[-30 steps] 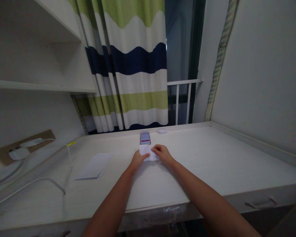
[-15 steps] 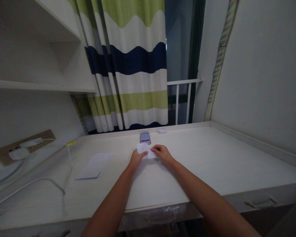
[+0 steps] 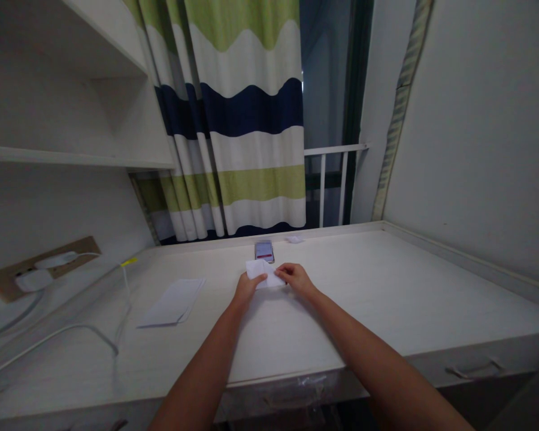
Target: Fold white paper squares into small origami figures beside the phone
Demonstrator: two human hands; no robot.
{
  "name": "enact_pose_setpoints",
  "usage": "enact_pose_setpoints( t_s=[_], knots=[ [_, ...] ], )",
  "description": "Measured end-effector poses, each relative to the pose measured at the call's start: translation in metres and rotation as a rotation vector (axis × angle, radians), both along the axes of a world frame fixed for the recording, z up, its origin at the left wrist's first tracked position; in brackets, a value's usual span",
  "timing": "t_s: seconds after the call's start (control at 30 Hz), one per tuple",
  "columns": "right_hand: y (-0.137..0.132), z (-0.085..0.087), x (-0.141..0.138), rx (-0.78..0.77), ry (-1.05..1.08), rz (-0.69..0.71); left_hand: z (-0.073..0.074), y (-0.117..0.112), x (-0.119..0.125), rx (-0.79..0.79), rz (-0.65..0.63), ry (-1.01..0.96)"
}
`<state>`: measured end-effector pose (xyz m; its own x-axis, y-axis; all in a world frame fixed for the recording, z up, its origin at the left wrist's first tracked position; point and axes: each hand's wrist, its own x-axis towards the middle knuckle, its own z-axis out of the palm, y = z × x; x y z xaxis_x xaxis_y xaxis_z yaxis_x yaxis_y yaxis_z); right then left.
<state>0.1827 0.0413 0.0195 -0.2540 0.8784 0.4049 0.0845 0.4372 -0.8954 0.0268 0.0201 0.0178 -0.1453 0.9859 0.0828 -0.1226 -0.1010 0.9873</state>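
A small folded sheet of white paper is held between my two hands, just above the desk. My left hand grips its left side, with the thumb lying across the front. At the right edge, the fingertips of my right hand pinch the paper. Behind it, a phone with a lit screen lies on the desk. A small folded white paper piece rests near the desk's back edge.
To the left on the white desk lies a stack of white paper sheets. A white cable runs along the left side from a wall socket. Shelves overhang the left; a striped curtain hangs behind.
The left part of the held paper has shifted slightly left with my left hand. My right hand has barely moved and still pinches its edge.
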Motion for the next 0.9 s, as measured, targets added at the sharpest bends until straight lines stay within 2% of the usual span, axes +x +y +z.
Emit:
enact_pose_setpoints(
  t_s=[0.2,0.47,0.67,0.8,0.9],
  knots=[
    [0.0027,-0.0023,-0.0001,-0.029,0.039,0.023,0.0021,-0.0012,0.0007,0.005,0.004,0.058],
    [0.0034,-0.0033,-0.0015,-0.045,0.107,0.037,0.0074,-0.0082,0.0069,0.055,-0.144,0.297],
    [-0.0001,0.0013,0.0008,-0.056,0.084,0.007,0.0009,-0.0041,0.0065,0.089,-0.15,0.323],
    [0.0,0.0011,-0.0002,-0.063,0.087,-0.013,0.0027,-0.0054,0.0071,0.177,-0.103,0.327],
    [0.0001,0.0001,-0.002,-0.082,0.094,-0.012,0.0048,-0.0074,0.0071,0.243,-0.131,0.32]
  ],
)
